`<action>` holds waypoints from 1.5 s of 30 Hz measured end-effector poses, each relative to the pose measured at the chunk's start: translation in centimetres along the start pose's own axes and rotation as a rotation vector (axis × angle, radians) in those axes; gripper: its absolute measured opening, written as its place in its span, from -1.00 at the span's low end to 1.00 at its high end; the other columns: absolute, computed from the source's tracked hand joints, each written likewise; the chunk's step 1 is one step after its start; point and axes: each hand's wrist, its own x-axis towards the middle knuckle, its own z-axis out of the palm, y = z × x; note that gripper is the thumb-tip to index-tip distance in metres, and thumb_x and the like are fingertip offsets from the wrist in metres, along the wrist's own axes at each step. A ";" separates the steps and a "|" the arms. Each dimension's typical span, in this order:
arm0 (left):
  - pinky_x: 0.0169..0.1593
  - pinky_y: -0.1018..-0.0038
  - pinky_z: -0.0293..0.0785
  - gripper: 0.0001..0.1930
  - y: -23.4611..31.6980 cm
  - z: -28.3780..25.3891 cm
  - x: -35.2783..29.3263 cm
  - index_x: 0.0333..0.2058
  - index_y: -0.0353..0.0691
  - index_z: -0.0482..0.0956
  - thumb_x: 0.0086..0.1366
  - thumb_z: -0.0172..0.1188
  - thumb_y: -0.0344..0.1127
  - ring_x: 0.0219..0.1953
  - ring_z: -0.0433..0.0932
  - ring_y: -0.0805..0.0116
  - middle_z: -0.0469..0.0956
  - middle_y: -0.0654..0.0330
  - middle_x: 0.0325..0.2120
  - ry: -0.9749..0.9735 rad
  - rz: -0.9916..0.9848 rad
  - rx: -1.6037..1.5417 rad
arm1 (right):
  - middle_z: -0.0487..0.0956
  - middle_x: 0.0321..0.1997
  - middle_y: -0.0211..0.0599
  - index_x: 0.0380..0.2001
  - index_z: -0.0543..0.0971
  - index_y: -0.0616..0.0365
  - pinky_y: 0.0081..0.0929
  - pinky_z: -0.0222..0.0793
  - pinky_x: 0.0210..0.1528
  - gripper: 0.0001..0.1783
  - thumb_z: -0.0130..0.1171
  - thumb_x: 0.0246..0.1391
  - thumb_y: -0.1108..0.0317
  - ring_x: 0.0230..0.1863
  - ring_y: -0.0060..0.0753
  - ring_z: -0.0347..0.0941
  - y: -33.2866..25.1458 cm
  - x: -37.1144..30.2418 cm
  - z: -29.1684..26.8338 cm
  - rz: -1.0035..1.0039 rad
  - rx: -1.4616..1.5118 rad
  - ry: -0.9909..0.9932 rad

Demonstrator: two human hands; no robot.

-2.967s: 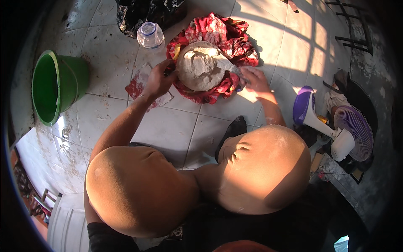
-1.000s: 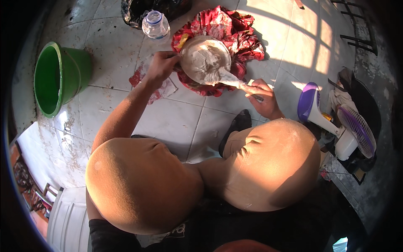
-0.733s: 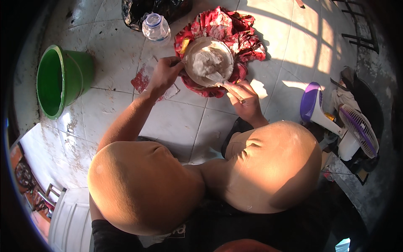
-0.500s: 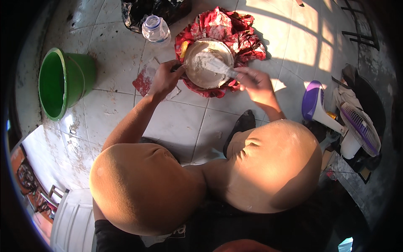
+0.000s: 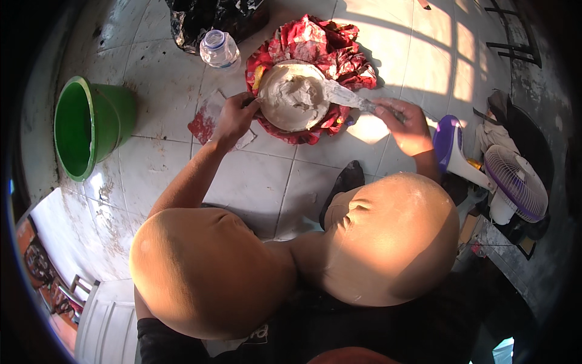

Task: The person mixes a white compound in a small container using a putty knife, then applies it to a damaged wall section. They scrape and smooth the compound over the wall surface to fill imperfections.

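Note:
A round whitish bowl [image 5: 280, 120] holds thick white paste [image 5: 300, 91], heaped in its middle and smeared up its sides. My left hand [image 5: 236, 118] pinches the bowl's left rim between thumb and fingers. In my right hand [image 5: 411, 126] is the handle of a paste-coated putty knife [image 5: 341, 95]. Its blade lies across the bowl's right edge, pointing left. Under and behind the bowl spreads a crumpled red sheet [image 5: 312, 36] smeared with white.
A clear jar [image 5: 219, 50] stands behind my left hand beside a black plastic bag [image 5: 242, 18]. To the far left is a green bucket [image 5: 112, 121]. A purple-and-white fan [image 5: 515, 182] lies at the right. My bent knees [image 5: 388, 242] fill the near middle.
My right hand has drawn the putty knife to the right, from over the paste to the bowl's edge. My left hand keeps its hold on the rim.

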 end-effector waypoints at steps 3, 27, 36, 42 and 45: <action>-0.03 0.39 0.67 -0.69 -0.9 -0.4 0.2 -0.04 -0.53 0.61 0.50 0.17 -0.31 -0.19 0.75 0.29 0.72 0.01 -0.23 0.011 0.017 -0.011 | 0.76 -0.29 -0.32 -0.07 0.76 0.28 -0.53 0.52 -0.15 -0.68 0.26 0.36 0.23 -0.29 -0.60 0.59 0.3 3.8 -2.0 -0.060 -0.141 -0.096; -0.07 0.38 0.69 -0.72 -2.1 0.1 1.7 -0.08 -0.50 0.62 0.50 0.14 -0.32 -0.24 0.76 0.27 0.73 0.02 -0.24 -0.003 -0.036 -0.023 | 0.57 -0.07 -0.19 0.12 0.59 0.07 -0.28 0.56 -0.06 -0.55 0.40 0.15 0.42 -0.09 -0.14 0.63 0.2 2.0 4.3 -0.450 -0.324 0.047; -0.01 0.39 0.68 -0.65 -0.4 -0.2 0.6 0.07 -0.51 0.60 0.53 0.15 -0.30 -0.19 0.70 0.34 0.70 0.08 -0.19 -0.028 -0.011 -0.034 | 0.53 -0.40 -0.45 0.00 0.59 0.25 -0.69 0.20 -0.53 -0.74 0.22 0.42 0.28 -0.55 -0.77 0.27 11.0 -3.4 9.8 0.161 0.834 0.036; -0.01 0.37 0.71 -0.63 0.5 -0.1 0.7 0.01 -0.58 0.59 0.54 0.10 -0.29 -0.19 0.75 0.27 0.70 -0.03 -0.17 -0.021 -0.116 -0.138 | 0.39 -0.60 -0.49 -0.13 0.62 0.22 -0.61 -0.03 -0.69 -0.72 0.18 0.44 0.19 -0.73 -0.76 0.08 15.8 -1.5 10.3 0.338 0.872 -0.110; 0.00 0.37 0.71 -0.64 1.0 -0.7 0.5 0.00 -0.59 0.60 0.55 0.11 -0.29 -0.18 0.75 0.24 0.71 -0.03 -0.18 -0.056 -0.091 -0.101 | 0.33 -0.64 -0.56 -0.16 0.63 0.21 -0.62 -0.08 -0.70 -0.71 0.19 0.43 0.17 -0.73 -0.78 0.05 16.1 -1.4 9.5 0.429 0.855 -0.137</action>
